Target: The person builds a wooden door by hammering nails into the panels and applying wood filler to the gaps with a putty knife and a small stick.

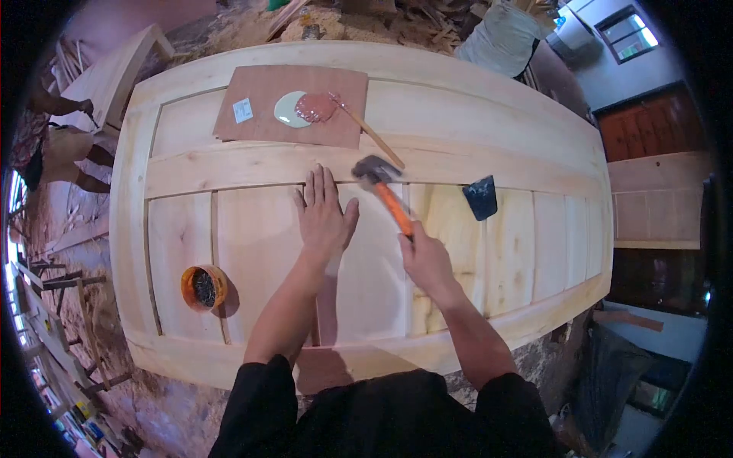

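A pale wooden panel door [473,164] lies flat in front of me. My left hand [324,214] rests palm down on it near the middle rail, fingers stretched out. My right hand [429,259] grips the orange handle of a claw hammer [393,206], its dark head slightly blurred over the door just right of my left hand. An orange tub [205,288] of nails stands on a lower left panel. A dark scraper-like blade [480,198] lies to the right of the hammer.
On the door's upper part lies a brown board [252,84] with a pale puddle [290,109] and pink paste [317,107]; a thin stick [374,137] leans off it. Another person [65,137] works at far left beside a wooden piece [126,69]. A white sack [500,38] stands behind.
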Demonstrator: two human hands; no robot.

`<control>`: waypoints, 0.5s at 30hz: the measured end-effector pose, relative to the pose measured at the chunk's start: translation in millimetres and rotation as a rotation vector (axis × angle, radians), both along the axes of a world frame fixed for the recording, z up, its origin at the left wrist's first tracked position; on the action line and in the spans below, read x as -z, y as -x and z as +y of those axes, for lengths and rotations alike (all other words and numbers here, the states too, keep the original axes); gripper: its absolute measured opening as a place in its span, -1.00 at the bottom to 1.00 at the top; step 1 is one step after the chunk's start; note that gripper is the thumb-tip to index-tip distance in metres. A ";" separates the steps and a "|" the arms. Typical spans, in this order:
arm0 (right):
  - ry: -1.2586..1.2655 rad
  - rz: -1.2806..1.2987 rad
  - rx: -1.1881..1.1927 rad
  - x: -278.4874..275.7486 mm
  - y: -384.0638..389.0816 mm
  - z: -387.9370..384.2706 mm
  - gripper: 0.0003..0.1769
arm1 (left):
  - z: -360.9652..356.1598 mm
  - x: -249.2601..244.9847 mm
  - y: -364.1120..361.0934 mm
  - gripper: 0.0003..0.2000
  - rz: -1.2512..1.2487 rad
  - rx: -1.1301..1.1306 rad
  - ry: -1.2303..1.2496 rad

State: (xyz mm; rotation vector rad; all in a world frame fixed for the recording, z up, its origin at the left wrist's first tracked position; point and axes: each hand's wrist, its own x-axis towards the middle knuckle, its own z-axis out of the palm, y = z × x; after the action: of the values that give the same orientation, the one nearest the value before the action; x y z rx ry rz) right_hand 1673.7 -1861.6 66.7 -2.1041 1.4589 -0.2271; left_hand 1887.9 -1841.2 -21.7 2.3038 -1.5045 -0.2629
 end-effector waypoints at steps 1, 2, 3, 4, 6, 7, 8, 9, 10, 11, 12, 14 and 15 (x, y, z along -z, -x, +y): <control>-0.031 0.068 -0.033 4.5 -2.7 -6.9 -0.63 | 3.6 3.9 3.4 -0.18 -0.011 0.006 -0.007; -0.052 0.129 -0.066 5.0 -7.0 -15.0 -0.62 | 1.8 7.9 3.1 -0.19 -0.029 0.011 -0.005; -0.020 0.098 -0.077 -8.6 -12.1 -16.3 -0.65 | -1.2 10.3 -0.9 -0.20 -0.049 0.001 -0.005; 0.030 -0.001 -0.038 -21.9 -13.1 -5.5 -0.65 | 3.2 6.7 0.2 -0.21 -0.024 -0.005 -0.012; 0.146 -0.199 0.028 -39.3 -15.6 4.6 -0.66 | -1.2 1.6 1.7 -0.22 0.026 -0.031 -0.007; 0.138 -0.220 0.026 -32.8 -11.8 8.9 -0.66 | 0.6 1.4 0.9 -0.23 0.030 -0.029 -0.016; 0.137 -0.244 0.024 -20.2 -6.2 10.3 -0.67 | -0.5 -0.4 -0.4 -0.23 0.031 -0.025 -0.017; 0.138 -0.267 0.029 -8.9 -1.2 11.6 -0.67 | -0.5 -2.4 0.3 -0.24 0.034 -0.015 -0.017; 0.056 -0.142 0.028 0.7 0.6 9.0 -0.68 | 1.2 1.7 2.0 -0.25 0.029 -0.013 -0.001; -0.010 -0.023 0.020 9.6 -2.6 -3.6 -0.68 | -1.9 8.6 0.1 -0.26 0.018 -0.019 0.032; -0.085 0.095 0.020 5.7 -9.1 -9.5 -0.69 | -3.0 6.7 -0.8 -0.27 0.006 -0.019 0.057; 0.007 -0.046 0.072 -11.0 -15.3 -9.7 -0.69 | -8.4 7.8 -3.6 -0.29 -0.026 -0.022 0.058; 0.038 -0.118 0.112 -18.8 -15.9 -0.1 -0.68 | -1.4 9.9 -1.2 -0.30 -0.032 -0.018 0.032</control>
State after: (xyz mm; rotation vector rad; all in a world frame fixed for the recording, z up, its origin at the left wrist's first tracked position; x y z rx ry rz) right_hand 1689.5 -1861.6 85.6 -2.0042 1.5139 -0.4176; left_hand 1889.1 -1842.7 -31.6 2.3055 -1.4918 -0.1965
